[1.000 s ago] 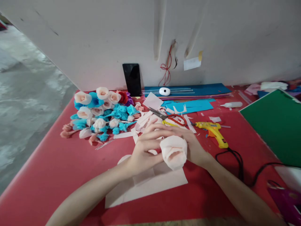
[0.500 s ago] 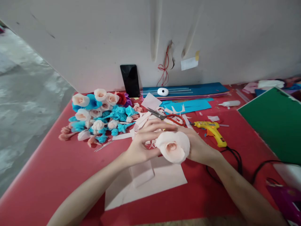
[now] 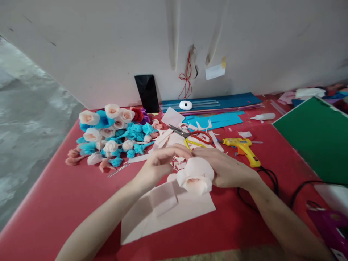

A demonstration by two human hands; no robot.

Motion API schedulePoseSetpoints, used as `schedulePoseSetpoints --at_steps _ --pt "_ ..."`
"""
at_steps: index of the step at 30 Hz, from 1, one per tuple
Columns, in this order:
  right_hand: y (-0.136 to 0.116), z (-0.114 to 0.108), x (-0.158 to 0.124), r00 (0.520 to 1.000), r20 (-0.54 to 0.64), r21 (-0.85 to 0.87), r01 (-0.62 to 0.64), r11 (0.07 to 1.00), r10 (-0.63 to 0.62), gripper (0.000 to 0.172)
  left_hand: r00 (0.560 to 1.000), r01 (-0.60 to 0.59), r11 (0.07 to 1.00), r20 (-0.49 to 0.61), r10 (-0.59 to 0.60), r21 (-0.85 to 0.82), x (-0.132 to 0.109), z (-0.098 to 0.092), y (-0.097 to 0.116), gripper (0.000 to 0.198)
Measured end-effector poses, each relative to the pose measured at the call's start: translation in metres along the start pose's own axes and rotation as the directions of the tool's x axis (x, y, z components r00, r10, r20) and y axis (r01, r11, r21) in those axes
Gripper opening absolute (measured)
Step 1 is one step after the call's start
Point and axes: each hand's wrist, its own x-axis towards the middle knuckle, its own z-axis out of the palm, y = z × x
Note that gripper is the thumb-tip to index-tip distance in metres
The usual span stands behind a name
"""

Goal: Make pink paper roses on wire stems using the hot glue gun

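Note:
A pale peach paper flower point(image 3: 196, 175) is held above the table, its opening tipped toward me and down. My right hand point(image 3: 230, 166) is closed around its base from the right, with the fingers partly hidden behind the bloom. My left hand point(image 3: 156, 165) curves in from the left, and its bent fingers meet the back of the flower near the right hand's fingers. Whatever the left fingertips pinch there is hidden. Below the hands lies a pale paper sheet point(image 3: 141, 226) with a smaller folded piece point(image 3: 164, 199) on it.
Finished paper flowers point(image 3: 89, 117) are heaped at the left. Red-handled scissors point(image 3: 201, 137), yellow-handled scissors point(image 3: 194, 145) and paper scraps lie beyond my hands. A yellow glue gun point(image 3: 246, 146) with a black cord sits right, near a green board point(image 3: 315, 137). A phone point(image 3: 146, 93) leans on the wall.
The flower has tipped forward, so its opening now faces lower and more of its outer petals shows. My left thumb has come away from its front edge, and the left fingers have shifted behind it.

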Motion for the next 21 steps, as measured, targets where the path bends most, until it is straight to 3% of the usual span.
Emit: schedulePoseSetpoints --at_steps 7,18,21 --pt "0.002 0.0 0.0 0.998 -0.019 -0.043 0.065 0.997 -0.066 0.01 0.952 0.283 0.94 -0.064 -0.3 -0.193 0.0 0.009 0.022 0.022" --pt "0.0 0.006 0.003 0.997 0.051 -0.079 0.057 0.995 -0.053 0.003 0.91 0.414 0.904 -0.07 -0.408 0.107 -0.007 0.011 0.028 0.019" --pt "-0.001 0.009 0.004 0.995 0.086 -0.087 0.048 0.995 -0.04 0.007 0.916 0.399 0.895 -0.045 -0.398 0.198 -0.008 0.012 0.028 0.021"
